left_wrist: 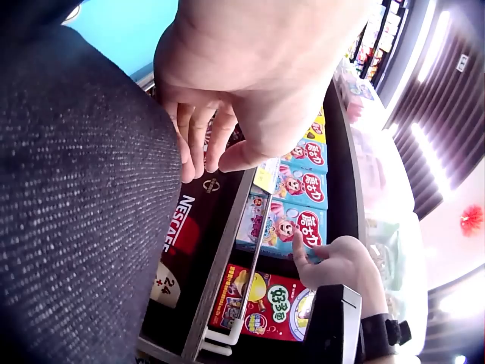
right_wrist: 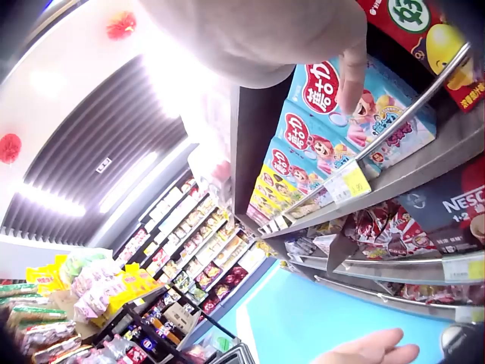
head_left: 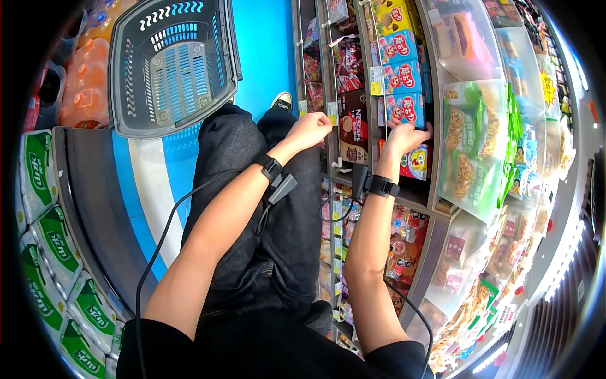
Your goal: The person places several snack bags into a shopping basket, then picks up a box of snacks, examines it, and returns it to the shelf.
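My right hand (head_left: 404,136) reaches into the upper shelf, its fingers touching the nearest box in a row of light-blue snack boxes (head_left: 402,77). In the right wrist view an outstretched finger (right_wrist: 350,82) lies against the front of that blue box (right_wrist: 386,114). Beside the hand stands a red box with a yellow cartoon figure (left_wrist: 260,303). My left hand (head_left: 309,131) hangs with loosely bent fingers at the shelf edge, holding nothing. Close by it is a brown NESCAFE box (head_left: 353,123) on the tier below.
A grey shopping basket (head_left: 129,123) stands to the left, over the blue floor (head_left: 265,57). A thin metal rail (left_wrist: 258,246) runs along the shelf front. Bagged snacks (head_left: 470,145) sit above, at the right; green-and-white packs (head_left: 53,237) line the left side.
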